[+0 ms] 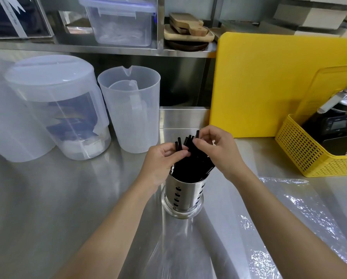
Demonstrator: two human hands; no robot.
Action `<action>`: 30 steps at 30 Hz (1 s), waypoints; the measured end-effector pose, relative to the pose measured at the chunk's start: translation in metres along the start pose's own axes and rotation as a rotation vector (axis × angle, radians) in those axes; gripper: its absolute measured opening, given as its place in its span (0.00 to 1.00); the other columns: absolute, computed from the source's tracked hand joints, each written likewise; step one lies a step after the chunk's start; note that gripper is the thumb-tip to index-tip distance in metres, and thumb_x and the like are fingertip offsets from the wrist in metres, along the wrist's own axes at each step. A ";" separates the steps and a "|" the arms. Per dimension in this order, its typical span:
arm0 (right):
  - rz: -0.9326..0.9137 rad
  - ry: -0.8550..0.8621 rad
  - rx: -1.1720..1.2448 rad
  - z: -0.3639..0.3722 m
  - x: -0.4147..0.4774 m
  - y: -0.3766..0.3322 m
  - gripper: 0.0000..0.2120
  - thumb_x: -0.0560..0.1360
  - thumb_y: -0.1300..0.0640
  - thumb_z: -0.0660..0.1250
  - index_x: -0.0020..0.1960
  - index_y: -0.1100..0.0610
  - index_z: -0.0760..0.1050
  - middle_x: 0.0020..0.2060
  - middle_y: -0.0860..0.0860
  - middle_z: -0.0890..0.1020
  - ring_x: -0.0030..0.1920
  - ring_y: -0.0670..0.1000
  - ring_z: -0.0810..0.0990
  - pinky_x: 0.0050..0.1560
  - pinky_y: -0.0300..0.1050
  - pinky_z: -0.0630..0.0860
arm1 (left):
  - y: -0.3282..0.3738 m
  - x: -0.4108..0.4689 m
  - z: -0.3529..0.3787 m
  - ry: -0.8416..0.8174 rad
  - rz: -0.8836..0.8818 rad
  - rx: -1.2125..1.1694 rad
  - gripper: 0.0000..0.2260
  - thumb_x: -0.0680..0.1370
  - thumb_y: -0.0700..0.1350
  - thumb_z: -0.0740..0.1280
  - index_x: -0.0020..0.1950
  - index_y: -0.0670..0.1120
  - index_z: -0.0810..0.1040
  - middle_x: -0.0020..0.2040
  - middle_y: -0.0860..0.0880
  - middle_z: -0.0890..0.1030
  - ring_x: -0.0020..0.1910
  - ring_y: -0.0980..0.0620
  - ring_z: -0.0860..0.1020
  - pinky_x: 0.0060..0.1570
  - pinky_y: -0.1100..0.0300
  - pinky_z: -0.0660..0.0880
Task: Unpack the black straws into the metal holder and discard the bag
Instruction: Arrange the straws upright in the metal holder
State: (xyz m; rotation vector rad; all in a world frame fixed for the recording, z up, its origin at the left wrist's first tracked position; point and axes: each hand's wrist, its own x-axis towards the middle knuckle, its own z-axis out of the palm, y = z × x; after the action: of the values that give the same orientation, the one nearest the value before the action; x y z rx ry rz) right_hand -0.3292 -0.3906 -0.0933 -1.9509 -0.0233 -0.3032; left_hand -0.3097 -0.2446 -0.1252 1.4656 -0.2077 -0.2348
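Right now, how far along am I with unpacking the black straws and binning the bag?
Done: the black plastic straws stand in the perforated round metal holder. In hand: your left hand and right hand pinch their tops, seemingly tidying them. Left: the crinkled clear plastic bag lies on the steel counter to your right, not yet discarded.

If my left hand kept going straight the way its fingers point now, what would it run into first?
The black straws, which the left hand is pinching above the metal holder. Just beyond them sit the fingers of the right hand. Depth is hard to judge, so this is approximate.
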 end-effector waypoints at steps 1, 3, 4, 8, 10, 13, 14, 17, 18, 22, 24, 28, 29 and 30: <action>0.002 -0.013 -0.004 0.000 0.000 0.000 0.07 0.70 0.62 0.69 0.36 0.53 0.74 0.29 0.47 0.73 0.32 0.42 0.70 0.37 0.39 0.67 | -0.001 0.000 0.000 0.002 0.002 0.002 0.07 0.72 0.35 0.69 0.42 0.48 0.82 0.34 0.54 0.85 0.39 0.57 0.83 0.42 0.69 0.77; -0.008 -0.049 -0.082 0.000 -0.001 0.001 0.05 0.69 0.55 0.71 0.40 0.49 0.75 0.34 0.46 0.75 0.40 0.47 0.73 0.43 0.44 0.69 | -0.001 0.000 0.001 0.003 0.013 0.006 0.08 0.72 0.35 0.70 0.42 0.48 0.82 0.35 0.54 0.85 0.39 0.57 0.83 0.42 0.70 0.76; -0.011 -0.059 -0.138 0.001 -0.002 0.002 0.07 0.68 0.51 0.72 0.43 0.46 0.75 0.37 0.45 0.76 0.46 0.49 0.73 0.49 0.47 0.68 | 0.000 0.000 0.001 0.000 0.017 0.011 0.08 0.72 0.36 0.70 0.42 0.48 0.83 0.35 0.54 0.85 0.39 0.57 0.84 0.42 0.70 0.76; -0.114 -0.108 -0.341 0.000 -0.005 -0.002 0.11 0.68 0.46 0.71 0.50 0.44 0.78 0.45 0.44 0.76 0.55 0.49 0.67 0.55 0.40 0.56 | 0.002 -0.001 0.002 -0.013 0.029 0.047 0.05 0.72 0.38 0.70 0.42 0.48 0.83 0.34 0.55 0.85 0.39 0.59 0.83 0.40 0.70 0.76; -0.170 -0.119 -0.416 0.003 -0.004 -0.005 0.11 0.68 0.45 0.70 0.48 0.48 0.80 0.44 0.44 0.76 0.54 0.49 0.65 0.53 0.43 0.54 | 0.002 -0.002 0.002 -0.026 0.032 0.060 0.06 0.72 0.37 0.70 0.42 0.48 0.83 0.33 0.56 0.84 0.38 0.60 0.82 0.39 0.71 0.75; -0.182 -0.124 -0.423 0.005 -0.003 -0.008 0.09 0.69 0.47 0.70 0.45 0.51 0.82 0.40 0.44 0.77 0.51 0.47 0.65 0.50 0.44 0.53 | 0.002 -0.003 0.003 -0.035 0.033 0.101 0.06 0.71 0.37 0.71 0.39 0.48 0.83 0.33 0.55 0.84 0.38 0.60 0.82 0.42 0.69 0.76; -0.186 -0.135 -0.402 0.005 -0.002 -0.009 0.08 0.69 0.48 0.70 0.44 0.51 0.82 0.38 0.42 0.77 0.50 0.47 0.65 0.50 0.44 0.53 | 0.003 -0.005 0.003 -0.031 0.040 0.122 0.06 0.71 0.39 0.71 0.38 0.49 0.84 0.35 0.54 0.85 0.39 0.58 0.82 0.44 0.65 0.77; -0.220 -0.136 -0.333 0.001 -0.001 -0.014 0.06 0.69 0.50 0.70 0.42 0.52 0.82 0.33 0.38 0.76 0.47 0.48 0.69 0.52 0.47 0.55 | 0.013 -0.005 0.004 -0.024 0.089 0.161 0.07 0.71 0.40 0.72 0.37 0.52 0.84 0.36 0.52 0.85 0.40 0.56 0.81 0.50 0.57 0.77; -0.238 -0.113 -0.303 -0.001 -0.001 -0.019 0.07 0.69 0.49 0.70 0.43 0.51 0.82 0.32 0.37 0.76 0.46 0.46 0.70 0.53 0.48 0.57 | 0.020 -0.005 0.004 -0.026 0.124 0.171 0.09 0.71 0.39 0.71 0.37 0.53 0.84 0.35 0.54 0.85 0.39 0.57 0.81 0.49 0.58 0.77; -0.297 0.044 -0.010 -0.019 0.005 -0.042 0.05 0.69 0.51 0.69 0.45 0.47 0.79 0.35 0.38 0.79 0.39 0.39 0.74 0.46 0.37 0.70 | 0.068 -0.001 0.003 0.034 0.274 0.114 0.09 0.71 0.37 0.70 0.39 0.52 0.82 0.33 0.54 0.84 0.37 0.57 0.82 0.45 0.59 0.79; -0.295 0.039 0.115 -0.032 0.006 -0.048 0.08 0.72 0.60 0.67 0.44 0.47 0.78 0.35 0.39 0.81 0.37 0.39 0.75 0.41 0.33 0.71 | 0.093 -0.002 0.002 0.103 0.300 0.007 0.06 0.72 0.36 0.69 0.40 0.48 0.81 0.32 0.52 0.84 0.36 0.55 0.83 0.40 0.61 0.80; -0.283 -0.122 -0.025 -0.045 0.001 -0.048 0.18 0.73 0.68 0.65 0.47 0.44 0.77 0.36 0.50 0.77 0.35 0.45 0.74 0.38 0.35 0.72 | 0.125 0.001 -0.007 0.201 0.255 -0.186 0.03 0.74 0.39 0.67 0.42 0.45 0.80 0.36 0.50 0.84 0.39 0.54 0.84 0.39 0.60 0.80; -0.287 -0.151 -0.042 -0.046 -0.001 -0.048 0.20 0.72 0.69 0.65 0.49 0.43 0.77 0.37 0.50 0.77 0.34 0.45 0.74 0.38 0.34 0.71 | 0.129 0.004 -0.008 0.219 0.229 -0.235 0.03 0.75 0.40 0.67 0.43 0.44 0.80 0.37 0.49 0.84 0.39 0.54 0.84 0.39 0.59 0.80; -0.297 -0.178 -0.044 -0.047 -0.003 -0.049 0.22 0.72 0.71 0.65 0.51 0.43 0.76 0.38 0.50 0.76 0.33 0.44 0.73 0.38 0.33 0.71 | 0.130 0.007 -0.009 0.232 0.199 -0.281 0.02 0.75 0.40 0.67 0.43 0.44 0.80 0.38 0.48 0.84 0.39 0.54 0.84 0.39 0.59 0.80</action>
State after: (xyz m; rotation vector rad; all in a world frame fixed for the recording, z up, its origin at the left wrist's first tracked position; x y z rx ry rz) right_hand -0.3493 -0.4141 -0.0327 -2.0124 -0.4284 -0.3247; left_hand -0.2964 -0.2259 0.0036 1.1717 -0.1253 0.0666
